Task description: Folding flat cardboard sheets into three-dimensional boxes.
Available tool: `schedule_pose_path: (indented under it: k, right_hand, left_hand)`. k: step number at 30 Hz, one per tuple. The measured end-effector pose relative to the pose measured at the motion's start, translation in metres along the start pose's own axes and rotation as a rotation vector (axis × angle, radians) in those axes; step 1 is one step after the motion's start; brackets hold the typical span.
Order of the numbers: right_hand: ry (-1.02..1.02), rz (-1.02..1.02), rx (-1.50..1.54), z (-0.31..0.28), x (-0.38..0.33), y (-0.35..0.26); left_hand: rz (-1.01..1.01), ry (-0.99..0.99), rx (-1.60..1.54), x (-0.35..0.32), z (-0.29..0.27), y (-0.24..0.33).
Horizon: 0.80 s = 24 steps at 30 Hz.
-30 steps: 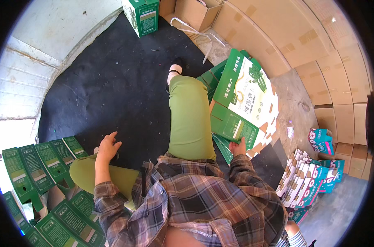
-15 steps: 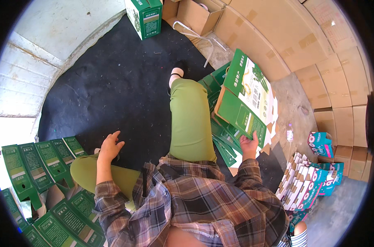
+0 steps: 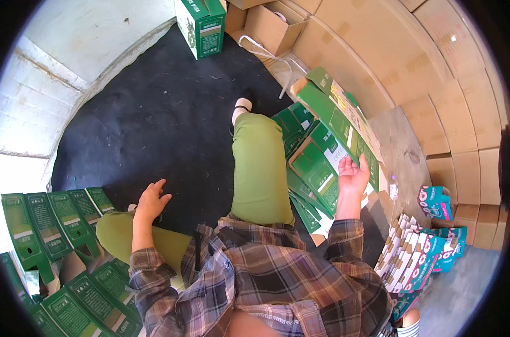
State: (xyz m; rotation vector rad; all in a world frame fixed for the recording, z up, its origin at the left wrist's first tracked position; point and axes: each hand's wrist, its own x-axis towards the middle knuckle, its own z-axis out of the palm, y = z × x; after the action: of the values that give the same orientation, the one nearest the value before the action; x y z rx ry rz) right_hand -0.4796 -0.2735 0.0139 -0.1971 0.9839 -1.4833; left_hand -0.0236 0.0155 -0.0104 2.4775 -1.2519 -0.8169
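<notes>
Black mat (image 3: pixel 154 112): I sit on it, my right leg (image 3: pixel 260 163) stretched out along its middle; every place below is told from that leg.

Brown cartons (image 3: pixel 434 101): stacked in a wall, well right of the leg.

Green flat-box pile (image 3: pixel 300 185): just right of the leg, touching it along the knee.

Flat box (image 3: pixel 336 121): green, lifted off the pile, tilted, long axis running from far-left down to near-right. It lies just above and ahead of my right fingers.

Folded green boxes (image 3: pixel 47 219): in a row, well left of the leg.

Right hand (image 3: pixel 353 178): nearer one. Palm up, fingers spread and cupped under the flat box's lower edge, propping it; no clenched grip shows. Forearm rises straight from the plaid sleeve (image 3: pixel 344 236).

Left hand (image 3: pixel 150 200): left of the leg, over the mat, fingers loose and released, holding nothing.
</notes>
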Motion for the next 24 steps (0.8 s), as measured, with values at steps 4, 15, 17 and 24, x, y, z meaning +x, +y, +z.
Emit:
schedule_pose_path:
  k: [4, 15, 17, 24]
  right_hand:
    - [-0.027, -0.025, -0.082, 0.034, -0.034, 0.003]
    - [-0.597, -0.031, -0.323, 0.134, -0.077, 0.047]
    - [-0.655, 0.017, -0.360, 0.149, -0.083, 0.060]
    - [-1.020, 0.051, -0.560, 0.170, -0.090, 0.121]
  left_hand:
    - [-0.035, -0.015, -0.014, -0.004, -0.008, 0.013]
    - [-0.073, 0.043, -0.010, -0.008, -0.019, 0.003]
    - [-0.039, 0.155, -0.049, -0.008, -0.020, -0.009]
    - [-0.025, 0.675, -0.528, -0.007, -0.051, -0.048]
